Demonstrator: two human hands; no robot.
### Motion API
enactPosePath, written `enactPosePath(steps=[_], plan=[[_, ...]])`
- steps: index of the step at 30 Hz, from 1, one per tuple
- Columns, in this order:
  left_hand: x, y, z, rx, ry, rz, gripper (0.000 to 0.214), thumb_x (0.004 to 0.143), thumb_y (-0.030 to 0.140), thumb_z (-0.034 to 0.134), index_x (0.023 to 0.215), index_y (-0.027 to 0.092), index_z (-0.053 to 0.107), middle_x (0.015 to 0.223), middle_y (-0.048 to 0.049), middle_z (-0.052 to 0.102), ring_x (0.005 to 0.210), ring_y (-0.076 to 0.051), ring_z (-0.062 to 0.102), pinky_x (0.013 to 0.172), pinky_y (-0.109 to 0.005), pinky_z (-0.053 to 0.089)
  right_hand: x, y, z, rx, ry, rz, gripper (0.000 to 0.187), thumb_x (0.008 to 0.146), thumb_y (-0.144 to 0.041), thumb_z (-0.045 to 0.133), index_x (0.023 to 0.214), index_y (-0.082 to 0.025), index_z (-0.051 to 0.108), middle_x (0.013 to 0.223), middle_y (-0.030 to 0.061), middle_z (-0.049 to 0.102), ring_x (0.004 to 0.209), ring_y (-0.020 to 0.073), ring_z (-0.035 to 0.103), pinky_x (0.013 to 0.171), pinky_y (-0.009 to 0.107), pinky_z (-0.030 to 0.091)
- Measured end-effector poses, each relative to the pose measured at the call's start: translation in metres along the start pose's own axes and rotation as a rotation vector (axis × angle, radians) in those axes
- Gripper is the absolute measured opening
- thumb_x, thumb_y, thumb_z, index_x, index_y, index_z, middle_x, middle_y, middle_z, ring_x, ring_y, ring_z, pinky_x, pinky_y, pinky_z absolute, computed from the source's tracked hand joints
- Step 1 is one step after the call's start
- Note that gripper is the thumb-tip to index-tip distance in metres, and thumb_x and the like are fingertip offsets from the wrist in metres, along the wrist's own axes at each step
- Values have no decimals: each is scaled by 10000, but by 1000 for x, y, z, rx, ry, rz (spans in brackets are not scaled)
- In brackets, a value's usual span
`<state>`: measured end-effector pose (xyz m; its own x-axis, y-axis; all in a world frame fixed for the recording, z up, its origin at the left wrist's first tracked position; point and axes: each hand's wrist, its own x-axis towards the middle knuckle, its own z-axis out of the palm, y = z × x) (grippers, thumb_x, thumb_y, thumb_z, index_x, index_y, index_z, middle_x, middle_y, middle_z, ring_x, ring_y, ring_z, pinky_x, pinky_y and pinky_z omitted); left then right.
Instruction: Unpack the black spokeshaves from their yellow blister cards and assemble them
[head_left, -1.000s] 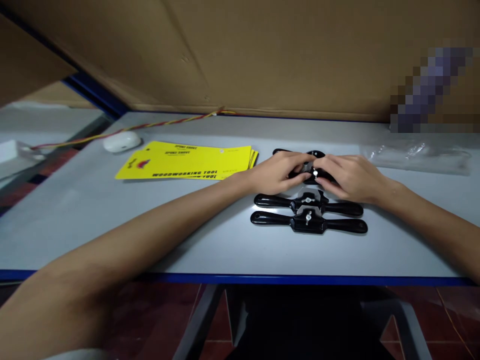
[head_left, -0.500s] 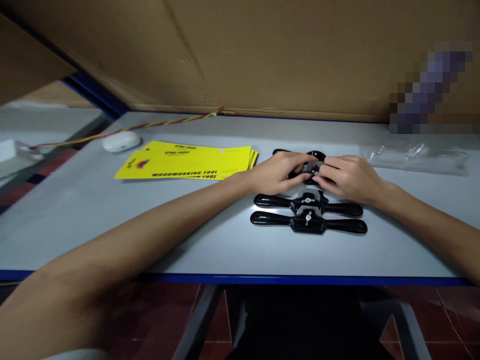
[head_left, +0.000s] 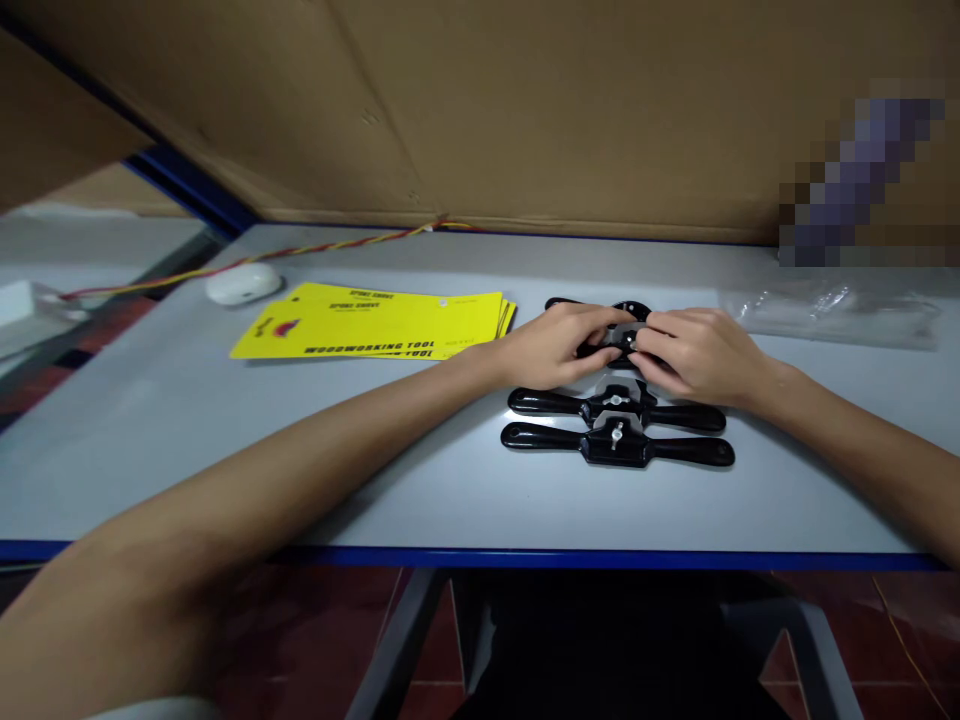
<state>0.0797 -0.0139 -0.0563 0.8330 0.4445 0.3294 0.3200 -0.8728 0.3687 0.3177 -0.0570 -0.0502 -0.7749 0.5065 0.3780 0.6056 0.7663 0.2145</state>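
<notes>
My left hand (head_left: 559,345) is closed on a black spokeshave (head_left: 616,340), thumb and fingers at its middle. From the other side my right hand (head_left: 699,352) pinches at the small screw on the same tool; the fingers cover much of it. Just behind, another black metal part (head_left: 632,309) shows between my hands, partly hidden. Nearer me lie two black spokeshaves with silver blades and wing screws: the front spokeshave (head_left: 615,452) and, touching or almost touching it, a second spokeshave (head_left: 536,402).
To the left is a stack of yellow printed cards (head_left: 375,322), with a white rounded case (head_left: 244,284) beyond. A clear plastic bag (head_left: 840,312) lies at the back right. Twisted red and yellow wire (head_left: 322,247) crosses the rear left. Cardboard (head_left: 525,110) walls the back of the grey table (head_left: 450,500).
The fingers of my right hand have shifted slightly at the screw. Otherwise the tools, cards and my left hand stay where they were.
</notes>
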Motion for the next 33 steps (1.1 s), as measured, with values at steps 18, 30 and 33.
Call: enactPosePath(steps=[18, 30, 33], plan=[[0, 2, -1, 3, -8, -11, 425, 988, 392, 471, 1280, 122, 620, 719, 10, 558, 644, -157, 547, 682, -278, 461, -4, 6, 7, 133, 118, 76, 270, 1006, -324, 514, 876, -159, 683, 765, 49, 671, 619, 150, 520, 584, 296, 338], [-1, -4, 2, 18, 18, 25, 471, 988, 389, 474, 1337, 98, 601, 727, -2, 588, 674, -171, 588, 710, -288, 475, -5, 3, 0, 127, 110, -103, 274, 987, -206, 480, 1008, -194, 753, 769, 22, 680, 618, 141, 527, 620, 291, 384], [0, -3, 2, 6, 13, 22, 452, 990, 391, 478, 1315, 108, 612, 725, 3, 573, 670, -170, 579, 704, -289, 475, -5, 4, 1, 106, 130, -60, 281, 977, -212, 481, 1053, -183, 750, 752, 22, 674, 598, 143, 520, 607, 297, 372]])
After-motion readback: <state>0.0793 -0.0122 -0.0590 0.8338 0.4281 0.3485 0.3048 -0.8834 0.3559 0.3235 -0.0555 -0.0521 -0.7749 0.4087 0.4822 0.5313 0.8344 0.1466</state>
